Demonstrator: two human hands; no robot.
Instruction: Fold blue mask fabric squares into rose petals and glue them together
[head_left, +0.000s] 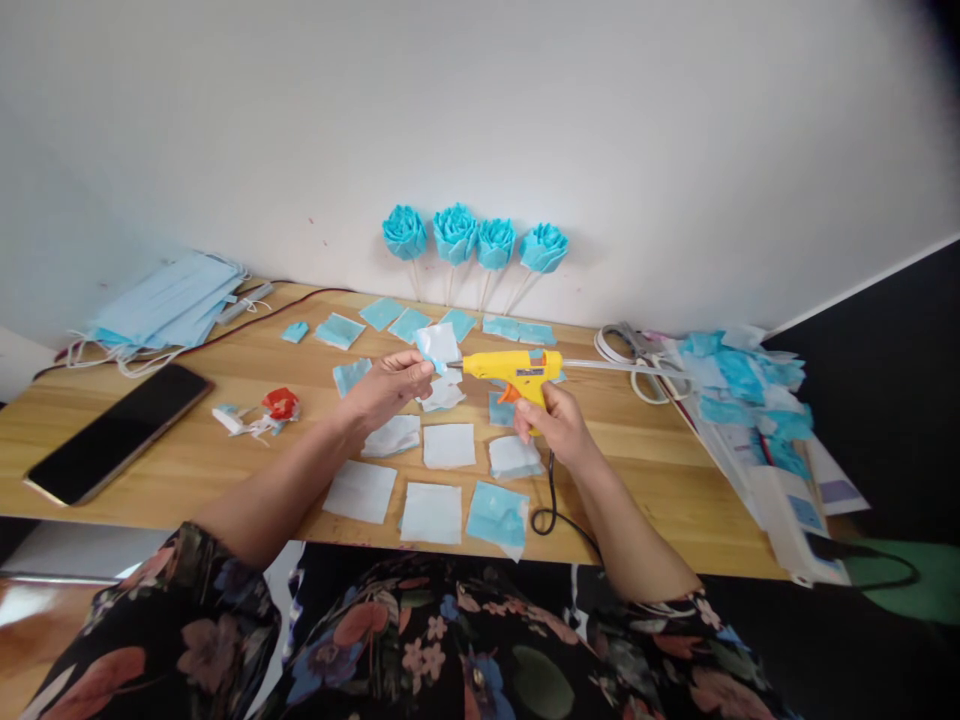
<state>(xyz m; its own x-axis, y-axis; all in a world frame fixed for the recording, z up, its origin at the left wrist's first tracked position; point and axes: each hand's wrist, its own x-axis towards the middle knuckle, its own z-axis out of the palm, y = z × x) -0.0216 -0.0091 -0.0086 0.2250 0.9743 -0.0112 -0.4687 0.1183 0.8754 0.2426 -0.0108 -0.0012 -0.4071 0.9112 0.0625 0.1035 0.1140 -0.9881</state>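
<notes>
My right hand (553, 420) is wrapped round the handle of a yellow hot glue gun (517, 366), with a finger by its orange trigger. A long clear glue stick (611, 367) sticks out of its back end. Between the thumb and fingers of my left hand (394, 385) is a small white and blue fabric square (439, 343). The nozzle points left and meets the square near my fingertips; whether glue is coming out is too small to see. Beneath both hands, white and blue squares (448, 446) lie in loose rows on the wooden table (630, 490).
Several blue fabric roses (455, 234) on sticks lean against the wall. At left are blue face masks (169, 305), a black phone (120, 432) and a red scrap (280, 404). Scissors (637, 345), tape (611, 340) and a heap of blue scraps (739, 375) lie at right. A black cord (553, 500) hangs from the gun.
</notes>
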